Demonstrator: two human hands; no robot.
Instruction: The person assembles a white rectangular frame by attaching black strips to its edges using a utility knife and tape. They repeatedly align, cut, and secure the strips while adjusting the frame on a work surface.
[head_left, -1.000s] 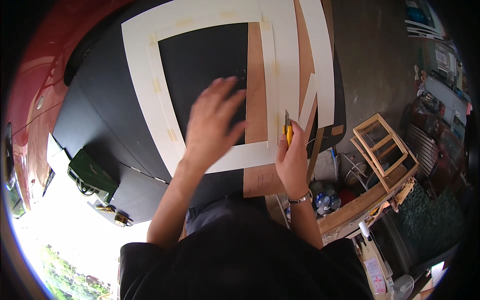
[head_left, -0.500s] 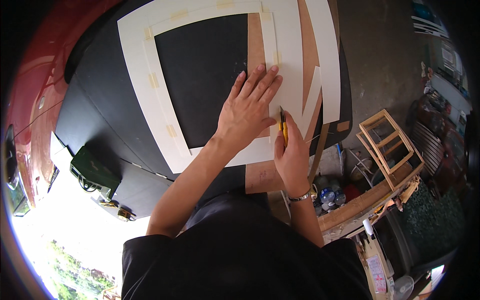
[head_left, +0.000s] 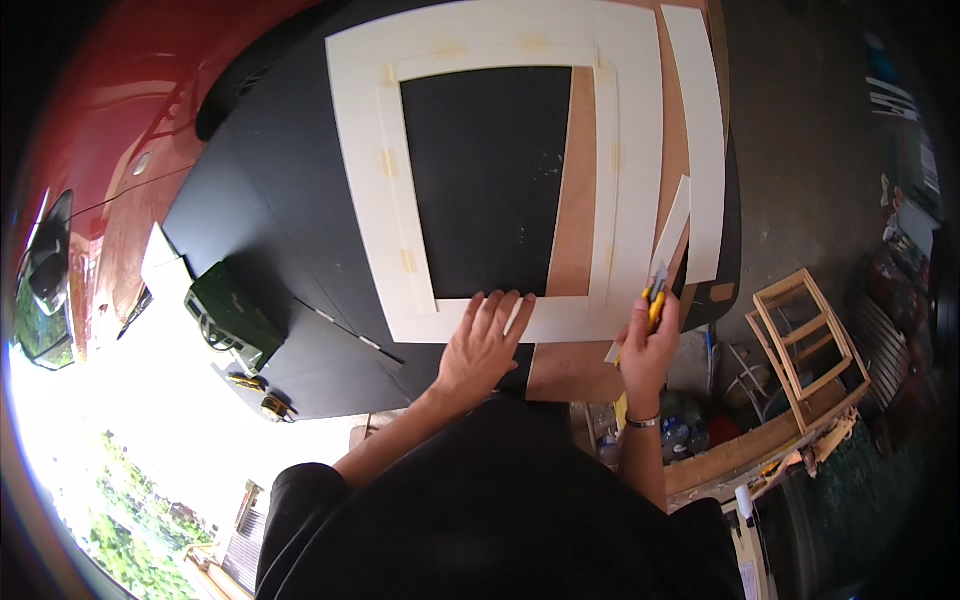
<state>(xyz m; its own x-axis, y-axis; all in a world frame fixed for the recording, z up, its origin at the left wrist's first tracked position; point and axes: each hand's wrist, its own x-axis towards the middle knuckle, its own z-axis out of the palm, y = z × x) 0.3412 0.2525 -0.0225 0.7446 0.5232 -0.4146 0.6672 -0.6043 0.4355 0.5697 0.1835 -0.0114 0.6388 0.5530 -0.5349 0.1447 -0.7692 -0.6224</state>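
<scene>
A large cream mat-board frame (head_left: 360,170) with a rectangular window lies on a black work surface (head_left: 250,200). Pieces of tan tape sit along its inner border. My left hand (head_left: 482,345) presses flat on the frame's near edge, fingers spread. My right hand (head_left: 648,345) grips a yellow utility knife (head_left: 655,300) at the frame's near right corner, blade pointing away from me. A thin cut cream strip (head_left: 672,222) angles up beside the knife. A brown board (head_left: 572,225) shows under the frame's right side.
A long cream offcut strip (head_left: 702,130) lies right of the frame. A dark green case (head_left: 232,315) rests at the surface's left corner. A wooden frame box (head_left: 805,335) and clutter stand on the floor at right. Red car bodywork (head_left: 110,120) curves at left.
My left hand has pulled back from the frame's right inner border to its near edge. The right hand with the knife has stayed at the near right corner.
</scene>
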